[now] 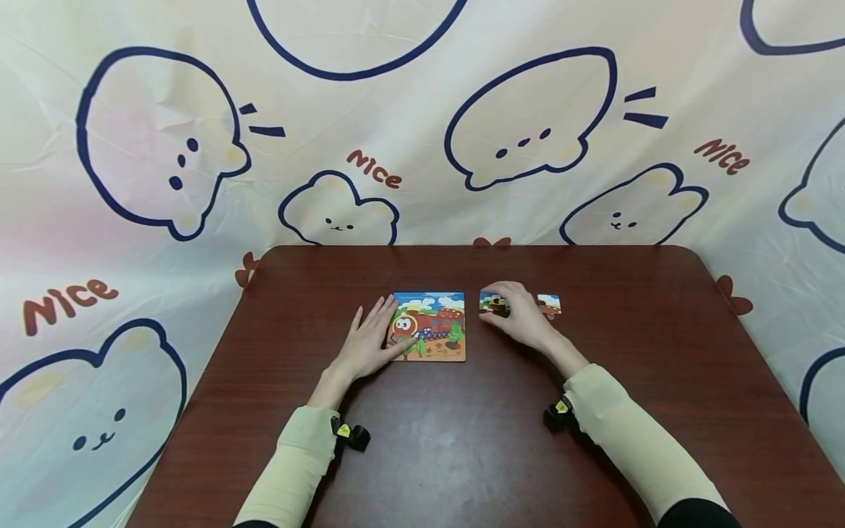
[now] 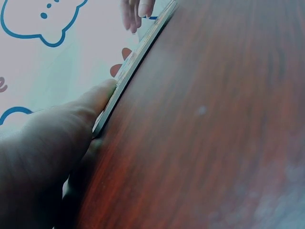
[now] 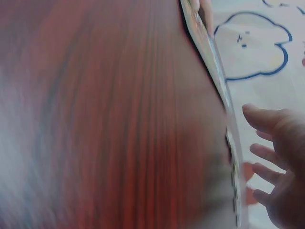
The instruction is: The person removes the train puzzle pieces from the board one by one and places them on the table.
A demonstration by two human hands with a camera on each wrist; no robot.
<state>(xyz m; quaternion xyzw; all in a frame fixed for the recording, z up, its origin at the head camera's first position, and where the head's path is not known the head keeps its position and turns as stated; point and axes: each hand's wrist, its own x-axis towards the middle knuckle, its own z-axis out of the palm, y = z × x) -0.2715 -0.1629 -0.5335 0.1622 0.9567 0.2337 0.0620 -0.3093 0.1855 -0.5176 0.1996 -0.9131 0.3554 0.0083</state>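
A square jigsaw puzzle [image 1: 436, 330] with a cartoon train picture lies flat on the table. My left hand [image 1: 366, 345] rests on its left side, fingers spread and the thumb reaching over the lower part. In the left wrist view, that thumb [image 2: 101, 95] lies along the puzzle's edge. To the right of the puzzle, my right hand [image 1: 521, 315] hovers over loose puzzle pieces [image 1: 494, 303], its fingers bent loosely and apart from the thumb. The right wrist view shows these fingers [image 3: 267, 155] above the pieces with nothing between them. Part of the pieces is hidden under the hand.
Another loose piece [image 1: 549, 303] shows just right of my right hand. The dark brown wooden table [image 1: 422, 455] meets a cloth backdrop [image 1: 422, 132] with cartoon drawings at its far edge and sides.
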